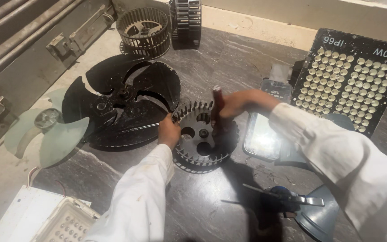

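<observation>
Two hands work a black blower wheel (204, 136): the left hand (169, 131) grips its rim, the right hand (236, 104) is clenched around a dark-handled tool (217, 110) standing upright at its hub.

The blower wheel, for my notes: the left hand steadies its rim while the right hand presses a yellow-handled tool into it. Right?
Not quite. The head view shows the tool's handle is dark red, not yellow. The left hand does steady the blower wheel, and the right hand holds the tool.
</observation>
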`<state>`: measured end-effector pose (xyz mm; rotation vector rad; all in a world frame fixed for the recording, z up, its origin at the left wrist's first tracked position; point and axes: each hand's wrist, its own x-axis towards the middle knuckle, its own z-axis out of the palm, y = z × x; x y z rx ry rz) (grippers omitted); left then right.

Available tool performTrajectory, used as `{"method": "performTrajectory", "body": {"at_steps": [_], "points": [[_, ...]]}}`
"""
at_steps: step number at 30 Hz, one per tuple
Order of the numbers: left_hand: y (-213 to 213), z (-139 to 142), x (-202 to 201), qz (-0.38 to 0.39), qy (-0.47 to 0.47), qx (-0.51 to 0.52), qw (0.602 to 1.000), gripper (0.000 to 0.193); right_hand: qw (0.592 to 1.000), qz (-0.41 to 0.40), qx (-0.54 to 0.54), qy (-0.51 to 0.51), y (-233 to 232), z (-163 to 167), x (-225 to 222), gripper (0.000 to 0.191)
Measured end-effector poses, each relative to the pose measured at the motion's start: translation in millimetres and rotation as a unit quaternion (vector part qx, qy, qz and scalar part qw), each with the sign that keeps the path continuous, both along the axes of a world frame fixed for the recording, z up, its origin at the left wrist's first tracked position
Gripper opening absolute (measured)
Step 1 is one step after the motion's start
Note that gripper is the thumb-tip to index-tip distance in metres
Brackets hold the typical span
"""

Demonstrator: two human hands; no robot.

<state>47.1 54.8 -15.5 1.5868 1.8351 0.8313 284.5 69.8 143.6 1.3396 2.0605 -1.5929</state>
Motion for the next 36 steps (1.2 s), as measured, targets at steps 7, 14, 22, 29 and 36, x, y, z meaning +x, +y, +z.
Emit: {"method": "performTrajectory", "body": {"at_steps": [7,14,22,29,36], "points": [[-1,4,1,-0.005,0.011,-0.002,1.0,0.045,0.909,0.036,0.336,-0.242,-21,5,-53,0.024],[-5,12,3,-0.008,0.042,-0.03,0.999,0.047,0.948,-0.027,0.277,0.156,-44,12,-39,0.021],[-5,15,4,-0.011,0.056,-0.039,0.998,0.046,0.93,0.039,0.361,-0.058,-60,7,-39,0.025],[-3,16,5,0.004,0.079,-0.065,0.995,0.041,0.987,0.005,0.119,-0.103,-64,25,-31,0.03],[-1,13,6,0.001,0.086,-0.062,0.994,0.036,0.98,0.031,0.133,-0.144,-69,31,-31,0.028]]}}
